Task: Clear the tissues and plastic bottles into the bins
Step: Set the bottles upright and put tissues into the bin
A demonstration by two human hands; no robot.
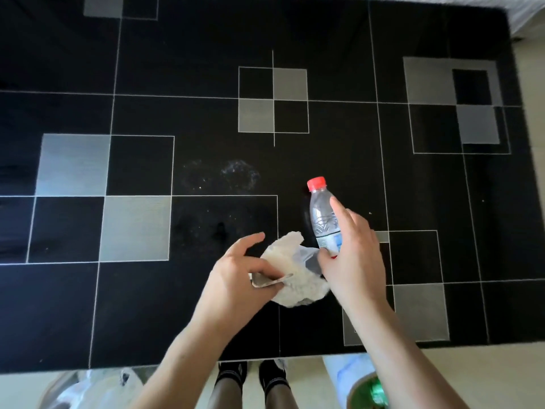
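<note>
tissues point(295, 278) bunched in left hand point(236, 278), fingers curled round the wad above table point(206, 84). right hand point(351, 255) wrapped round bottle point(323, 216), cap up. both held near table edge, likely for drop into bins point(365, 391) below.

Clear, smooth plastic bottle point(323, 219) w/ glossy red plastic cap point(316, 182) & paper-looking label. Soft, crumpled white tissue point(295, 278), matt, fuzzy-edged. Glossy black tabletop point(206, 84), glass-like, w/ brushed-silver squares & dusty smudges. Thin translucent plastic bag point(97, 388) below table edge.
</note>
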